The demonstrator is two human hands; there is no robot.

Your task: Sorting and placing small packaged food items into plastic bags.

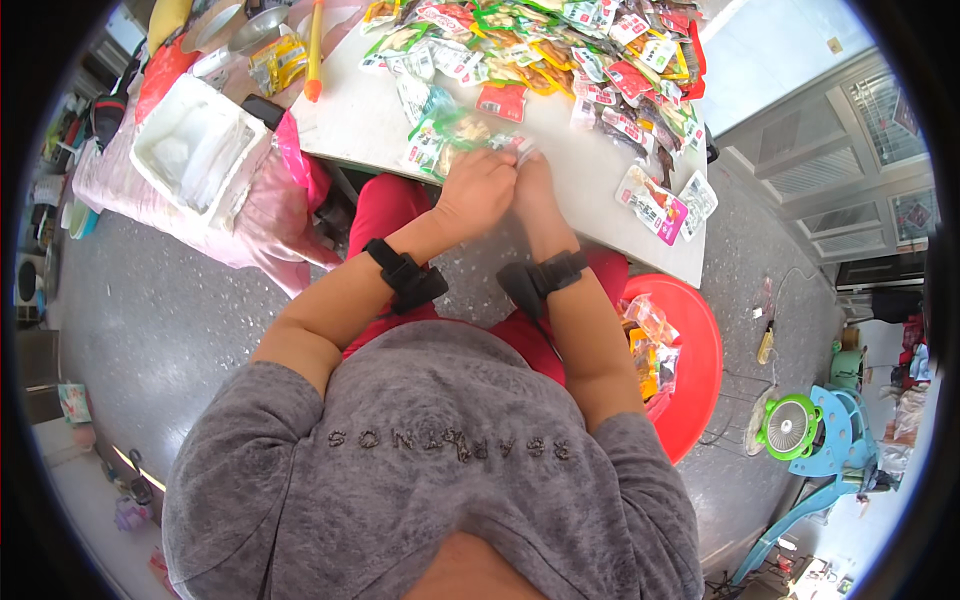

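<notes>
My left hand (480, 185) and my right hand (534, 180) are close together at the near edge of the white table (352, 127). Both have their fingers closed on a clear plastic bag (517, 144), slightly blurred, with green-and-white snack packets (431, 146) beside and partly under it. Exactly which part each hand pinches is hidden by the fingers. A red packet (501, 101) lies just beyond the hands. Farther back spreads a heap of small vacuum-sealed food packets (532, 52). Two packets, one of them white and pink (651, 204), lie near the table's right corner.
To the left, a white foam box (199, 142) stands on a pink cloth (187, 225), near a yellow tube with orange ends (314, 52). A red plastic basin (694, 360) holding filled bags (651, 352) is below the table's right corner. A green fan (789, 427) stands farther right.
</notes>
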